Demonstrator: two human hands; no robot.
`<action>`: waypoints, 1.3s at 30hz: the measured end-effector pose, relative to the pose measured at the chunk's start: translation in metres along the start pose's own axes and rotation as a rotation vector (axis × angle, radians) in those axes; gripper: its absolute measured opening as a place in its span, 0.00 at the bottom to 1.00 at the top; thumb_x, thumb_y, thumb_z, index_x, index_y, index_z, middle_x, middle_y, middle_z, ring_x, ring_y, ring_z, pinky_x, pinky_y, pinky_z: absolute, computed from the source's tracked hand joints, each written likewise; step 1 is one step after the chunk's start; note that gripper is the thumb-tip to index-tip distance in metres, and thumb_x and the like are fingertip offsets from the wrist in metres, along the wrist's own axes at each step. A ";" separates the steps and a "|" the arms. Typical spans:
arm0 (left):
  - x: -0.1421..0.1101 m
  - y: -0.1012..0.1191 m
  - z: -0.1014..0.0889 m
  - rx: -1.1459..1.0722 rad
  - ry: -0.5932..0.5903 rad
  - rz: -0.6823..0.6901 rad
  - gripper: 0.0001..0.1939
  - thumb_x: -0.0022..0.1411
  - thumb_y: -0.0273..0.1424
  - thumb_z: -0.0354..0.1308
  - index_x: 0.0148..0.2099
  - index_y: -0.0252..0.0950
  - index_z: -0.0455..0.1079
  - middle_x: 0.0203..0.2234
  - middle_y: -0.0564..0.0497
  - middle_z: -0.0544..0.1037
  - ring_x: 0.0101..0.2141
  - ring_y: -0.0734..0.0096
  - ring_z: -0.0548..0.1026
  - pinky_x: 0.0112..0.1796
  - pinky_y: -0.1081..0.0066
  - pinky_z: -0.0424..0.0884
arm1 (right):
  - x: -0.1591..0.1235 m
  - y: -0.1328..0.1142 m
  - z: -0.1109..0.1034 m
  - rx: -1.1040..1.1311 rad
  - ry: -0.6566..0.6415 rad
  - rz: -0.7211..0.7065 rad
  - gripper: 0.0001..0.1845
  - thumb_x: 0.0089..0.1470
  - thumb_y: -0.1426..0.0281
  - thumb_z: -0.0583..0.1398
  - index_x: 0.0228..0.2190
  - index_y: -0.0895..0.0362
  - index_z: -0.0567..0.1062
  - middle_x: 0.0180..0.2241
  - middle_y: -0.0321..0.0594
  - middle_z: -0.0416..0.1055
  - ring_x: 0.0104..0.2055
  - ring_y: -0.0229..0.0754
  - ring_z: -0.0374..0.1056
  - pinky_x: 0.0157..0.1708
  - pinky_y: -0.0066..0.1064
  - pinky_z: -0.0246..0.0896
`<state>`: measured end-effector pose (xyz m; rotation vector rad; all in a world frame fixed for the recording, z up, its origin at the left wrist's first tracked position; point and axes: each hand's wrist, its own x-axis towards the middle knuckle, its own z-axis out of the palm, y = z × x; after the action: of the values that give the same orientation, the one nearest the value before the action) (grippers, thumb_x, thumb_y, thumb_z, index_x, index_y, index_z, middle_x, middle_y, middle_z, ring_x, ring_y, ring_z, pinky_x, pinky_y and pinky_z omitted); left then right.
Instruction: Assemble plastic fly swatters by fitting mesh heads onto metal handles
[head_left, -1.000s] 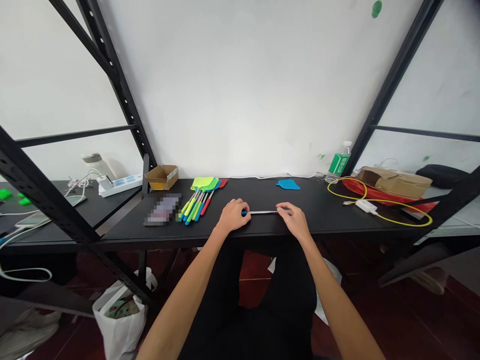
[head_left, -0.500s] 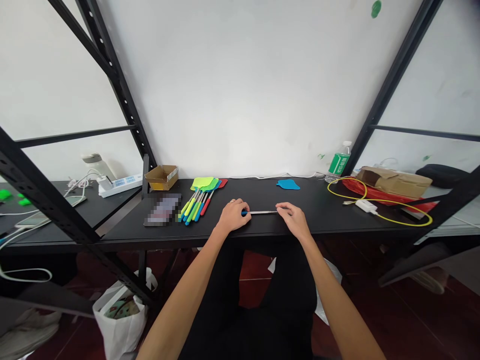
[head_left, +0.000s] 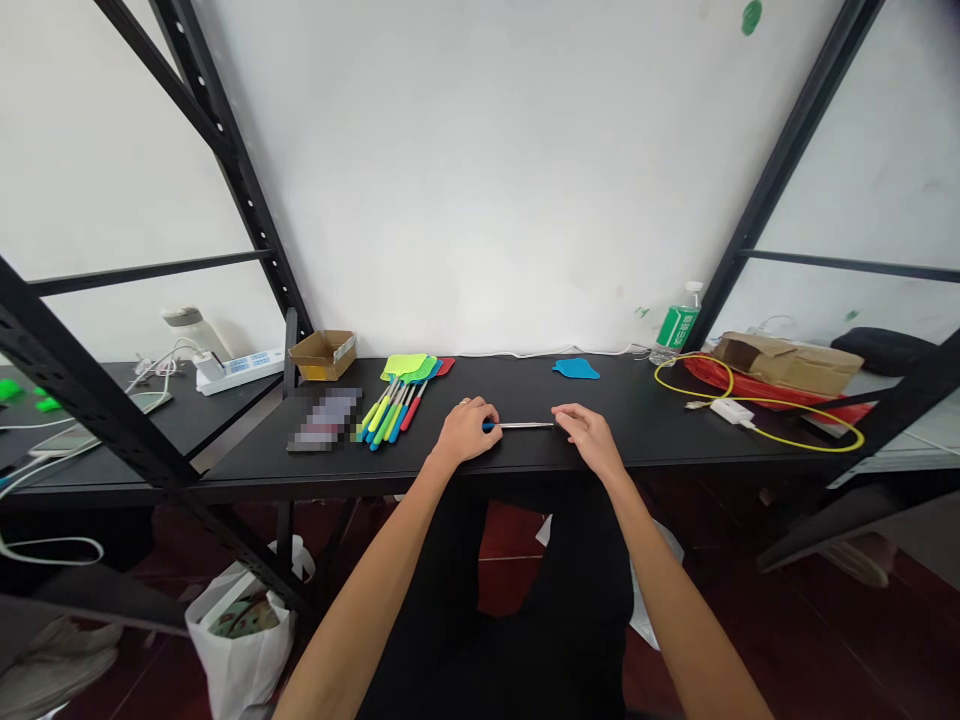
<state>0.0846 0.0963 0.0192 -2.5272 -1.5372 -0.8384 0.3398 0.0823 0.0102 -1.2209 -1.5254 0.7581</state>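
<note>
Shaft (head_left: pixel 526 425), metal, lies level between both hands on table (head_left: pixel 675 425), blue end under left hand (head_left: pixel 466 433), fingers curled round it in a grasp; right hand (head_left: pixel 589 440) rests at far end, grip unclear; swatters (head_left: pixel 397 405) fanned beyond left hand

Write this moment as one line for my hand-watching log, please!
left hand: on blue grip of metal swatter shaft | right hand: at shaft's bare end | nearby: fly swatters
</note>
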 end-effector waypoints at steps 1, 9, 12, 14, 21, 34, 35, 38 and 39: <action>0.000 0.000 0.000 0.000 0.004 0.005 0.06 0.61 0.33 0.57 0.38 0.40 0.74 0.35 0.49 0.75 0.39 0.61 0.72 0.42 0.64 0.67 | 0.000 0.000 0.000 -0.006 -0.010 -0.001 0.17 0.54 0.56 0.60 0.39 0.52 0.81 0.45 0.43 0.79 0.47 0.52 0.75 0.40 0.36 0.68; -0.001 -0.001 -0.001 -0.013 0.001 0.021 0.09 0.64 0.38 0.57 0.39 0.41 0.76 0.35 0.49 0.75 0.39 0.61 0.72 0.43 0.64 0.68 | -0.001 -0.001 0.002 -0.053 0.011 -0.001 0.15 0.55 0.56 0.60 0.38 0.50 0.81 0.43 0.39 0.80 0.46 0.50 0.75 0.40 0.36 0.68; 0.000 -0.002 -0.002 -0.040 -0.021 0.055 0.12 0.66 0.41 0.55 0.41 0.43 0.77 0.37 0.50 0.76 0.40 0.61 0.72 0.44 0.63 0.67 | -0.001 0.000 0.003 -0.081 0.009 -0.020 0.15 0.55 0.56 0.59 0.37 0.50 0.81 0.42 0.39 0.80 0.44 0.50 0.76 0.42 0.37 0.68; 0.000 -0.003 -0.001 -0.054 -0.031 0.067 0.12 0.68 0.41 0.54 0.41 0.42 0.77 0.37 0.49 0.76 0.40 0.62 0.72 0.46 0.63 0.67 | -0.001 0.000 0.003 -0.097 0.013 -0.037 0.14 0.56 0.56 0.59 0.37 0.50 0.81 0.41 0.39 0.80 0.43 0.49 0.76 0.45 0.37 0.67; 0.001 -0.003 0.000 -0.075 -0.035 0.047 0.11 0.68 0.36 0.53 0.40 0.39 0.74 0.37 0.48 0.75 0.40 0.62 0.73 0.49 0.62 0.67 | -0.001 0.002 0.003 -0.124 0.008 -0.061 0.15 0.56 0.55 0.59 0.37 0.49 0.81 0.41 0.41 0.80 0.42 0.51 0.76 0.46 0.40 0.68; -0.001 -0.001 -0.003 -0.060 -0.052 0.048 0.13 0.68 0.39 0.52 0.45 0.42 0.76 0.39 0.48 0.75 0.42 0.60 0.72 0.44 0.64 0.68 | -0.001 0.002 0.003 -0.112 -0.014 -0.067 0.14 0.56 0.56 0.59 0.37 0.50 0.80 0.41 0.39 0.80 0.44 0.50 0.76 0.47 0.38 0.67; -0.001 -0.001 -0.004 -0.063 -0.057 0.048 0.13 0.69 0.39 0.52 0.45 0.43 0.77 0.39 0.48 0.76 0.42 0.61 0.72 0.45 0.64 0.68 | -0.001 0.002 0.003 -0.112 -0.015 -0.067 0.15 0.56 0.56 0.59 0.37 0.50 0.80 0.41 0.39 0.80 0.43 0.50 0.76 0.46 0.38 0.67; -0.001 -0.001 -0.003 -0.065 -0.054 0.051 0.13 0.69 0.37 0.52 0.44 0.42 0.77 0.39 0.48 0.76 0.41 0.61 0.73 0.47 0.64 0.68 | -0.001 0.003 0.003 -0.110 -0.013 -0.065 0.14 0.56 0.56 0.59 0.37 0.49 0.80 0.41 0.39 0.80 0.43 0.49 0.77 0.46 0.37 0.67; -0.001 -0.001 -0.003 -0.063 -0.052 0.052 0.12 0.69 0.37 0.52 0.43 0.42 0.77 0.39 0.48 0.76 0.41 0.61 0.73 0.47 0.63 0.68 | -0.001 0.003 0.003 -0.110 -0.012 -0.065 0.14 0.56 0.56 0.59 0.37 0.49 0.80 0.41 0.38 0.80 0.43 0.49 0.77 0.46 0.37 0.67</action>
<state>0.0822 0.0952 0.0214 -2.6409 -1.4752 -0.8343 0.3380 0.0823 0.0065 -1.2431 -1.6271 0.6475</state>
